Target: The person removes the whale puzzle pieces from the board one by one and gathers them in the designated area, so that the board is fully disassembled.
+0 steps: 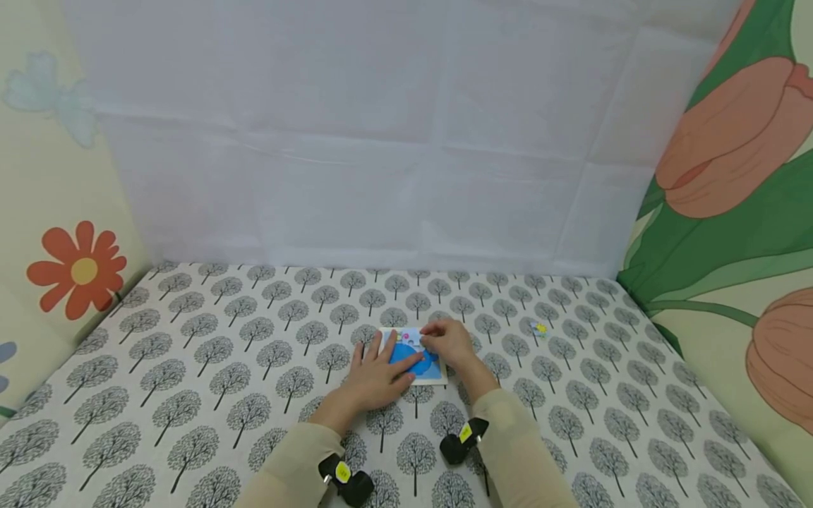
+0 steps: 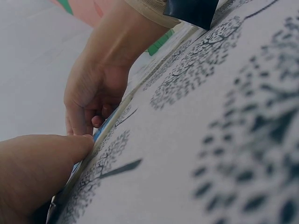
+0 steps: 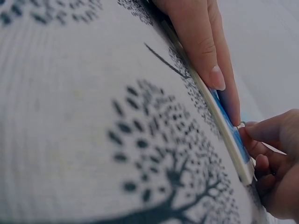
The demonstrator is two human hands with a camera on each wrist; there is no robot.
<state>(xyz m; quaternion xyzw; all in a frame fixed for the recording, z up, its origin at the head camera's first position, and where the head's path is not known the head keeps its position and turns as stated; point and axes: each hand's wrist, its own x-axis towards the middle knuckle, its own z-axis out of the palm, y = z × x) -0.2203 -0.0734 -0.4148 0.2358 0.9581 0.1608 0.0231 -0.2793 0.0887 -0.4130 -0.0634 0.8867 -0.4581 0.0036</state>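
A small square jigsaw puzzle [image 1: 432, 372] with a pale frame and a blue picture lies flat on the cloth. My left hand [image 1: 375, 376] rests on its left side, fingers spread and straight across the picture. At the board's upper right, my right hand [image 1: 452, 343] pinches a puzzle piece between thumb and fingertip; only a sliver of the piece [image 3: 242, 123] shows. The right wrist view has the board's pale edge [image 3: 229, 140] from the side, with the left index finger [image 3: 229, 93] close to the right thumb. In the left wrist view, the left thumb [image 2: 70, 148] lies over the edge.
A loose puzzle piece [image 1: 540, 329] in yellow and blue lies to the right on the tree-print cloth [image 1: 254, 409]. A white sheet [image 1: 381, 141] hangs behind the table. Painted walls [image 1: 718, 261] stand at both sides. Black wrist cameras [image 1: 357, 488] sit on both sleeves.
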